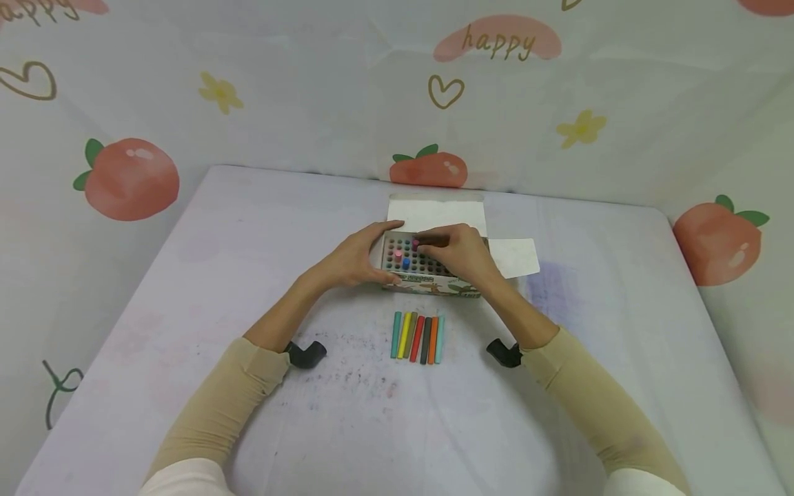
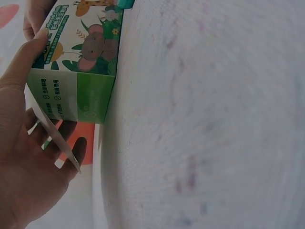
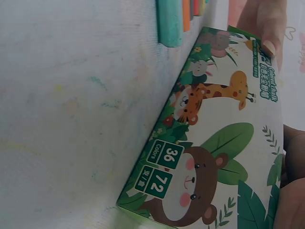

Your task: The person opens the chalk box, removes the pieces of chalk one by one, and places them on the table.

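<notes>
Box (image 3: 209, 143): white front printed with green leaves, a brown bear, an orange spotted giraffe, dark green number panels; its end is plain green. Sticks (image 1: 418, 337) in a row: teal, yellow, olive, red, black, orange, pale teal. Table cover (image 1: 248, 227): pale lilac with faint smudges. Backdrop (image 1: 310, 89): white, with pink peaches, yellow flowers, brown hearts. Sleeves (image 1: 217, 413): beige.

The backdrop cloth (image 1: 347, 89) behind the bench carries the word "happy" on a pink blob at far centre, and the same word, cut off at the edge, at far left. The box (image 3: 214, 157) has a front panel with cartoon animals and two small green labels reading "36" and "72", each beside small characters too fine to read.
</notes>
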A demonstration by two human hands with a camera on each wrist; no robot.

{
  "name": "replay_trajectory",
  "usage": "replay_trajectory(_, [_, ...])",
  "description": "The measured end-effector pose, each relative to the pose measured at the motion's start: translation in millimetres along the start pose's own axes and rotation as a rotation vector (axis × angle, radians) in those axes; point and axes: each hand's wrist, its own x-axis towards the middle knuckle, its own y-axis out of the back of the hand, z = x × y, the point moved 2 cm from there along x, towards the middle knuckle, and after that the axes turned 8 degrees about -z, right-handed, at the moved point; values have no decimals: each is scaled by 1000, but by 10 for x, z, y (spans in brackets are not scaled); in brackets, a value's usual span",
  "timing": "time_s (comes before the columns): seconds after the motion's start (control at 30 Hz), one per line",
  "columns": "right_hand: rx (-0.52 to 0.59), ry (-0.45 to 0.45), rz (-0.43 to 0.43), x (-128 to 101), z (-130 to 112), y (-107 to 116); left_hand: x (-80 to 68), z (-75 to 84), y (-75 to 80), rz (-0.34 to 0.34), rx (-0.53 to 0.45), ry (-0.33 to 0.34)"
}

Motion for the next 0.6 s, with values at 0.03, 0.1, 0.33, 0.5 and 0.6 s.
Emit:
replay_trajectory(0.03, [-10, 1, 3, 2, -2, -6, 1, 0, -1, 1, 1, 1])
replay_trajectory(0.1, [-26, 3, 11, 4, -8, -21, 0, 1, -1, 3, -1, 0])
replay_trajectory(0.33, [-42, 8, 41, 6, -32, -51, -14, -1, 7, 4, -1, -8])
replay_trajectory(0.5, [-48, 24, 72, -6, -28, -54, -11, 15, 8, -3, -4, -17])
replay_trajectory(0.6, [-49, 42, 82, -19, -17, -59, 2, 7, -1, -4, 6, -12])
